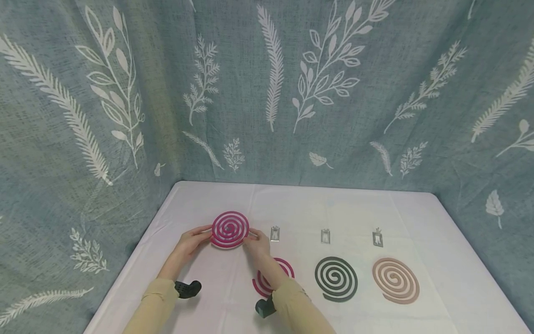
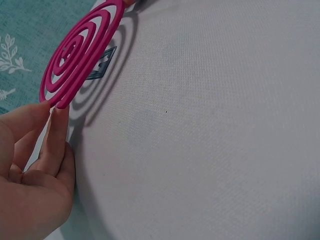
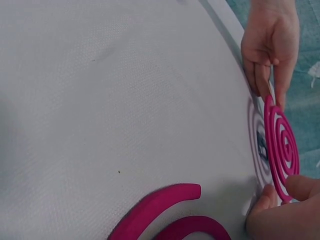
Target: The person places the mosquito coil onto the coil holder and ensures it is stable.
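Observation:
A pink mosquito coil (image 1: pixel 230 230) is held above the white table at the left. My left hand (image 1: pixel 189 244) pinches its left rim between thumb and fingertips, and my right hand (image 1: pixel 259 246) grips the opposite rim. In the left wrist view the coil looks tilted, casting a spiral shadow on the cloth. Beneath it lies a small metal coil stand (image 2: pixel 102 67), partly hidden by the coil. A second pink coil (image 3: pixel 165 195) lies flat on the table under my right forearm, which covers part of it.
Three more metal stands, the nearest a small frame (image 1: pixel 275 239), lie in a row to the right. Before them lie a dark green coil (image 1: pixel 336 277) and a tan coil (image 1: pixel 395 280). A patterned teal curtain (image 1: pixel 250 153) hangs behind the table.

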Demonstrator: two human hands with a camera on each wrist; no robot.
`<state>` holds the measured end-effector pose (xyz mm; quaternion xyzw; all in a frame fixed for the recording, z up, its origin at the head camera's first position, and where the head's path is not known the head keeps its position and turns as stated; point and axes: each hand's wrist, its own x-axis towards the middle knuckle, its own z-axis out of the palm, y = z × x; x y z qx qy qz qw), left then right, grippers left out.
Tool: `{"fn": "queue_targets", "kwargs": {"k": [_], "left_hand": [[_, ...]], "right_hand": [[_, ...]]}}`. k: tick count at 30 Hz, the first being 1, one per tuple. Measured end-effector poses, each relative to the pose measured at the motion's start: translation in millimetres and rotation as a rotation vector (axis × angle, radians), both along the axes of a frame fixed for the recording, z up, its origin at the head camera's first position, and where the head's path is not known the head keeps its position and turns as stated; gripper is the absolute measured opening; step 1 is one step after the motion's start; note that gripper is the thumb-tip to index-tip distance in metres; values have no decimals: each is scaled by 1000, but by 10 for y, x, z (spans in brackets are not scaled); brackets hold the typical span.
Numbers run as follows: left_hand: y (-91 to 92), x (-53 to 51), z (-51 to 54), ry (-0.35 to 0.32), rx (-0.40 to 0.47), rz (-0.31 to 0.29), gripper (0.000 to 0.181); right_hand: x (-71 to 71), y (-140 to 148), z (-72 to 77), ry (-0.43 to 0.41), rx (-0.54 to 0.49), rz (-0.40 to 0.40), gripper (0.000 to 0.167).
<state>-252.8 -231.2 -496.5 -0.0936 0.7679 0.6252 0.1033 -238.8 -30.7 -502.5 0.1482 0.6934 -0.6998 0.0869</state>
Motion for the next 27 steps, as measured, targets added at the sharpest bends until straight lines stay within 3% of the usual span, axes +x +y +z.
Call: {"fn": "queue_targets", "kwargs": {"k": [27], "left_hand": [[42, 4, 25, 3, -26, 10, 47]], "right_hand": [[16, 20, -13, 17, 41, 12, 39]]}}
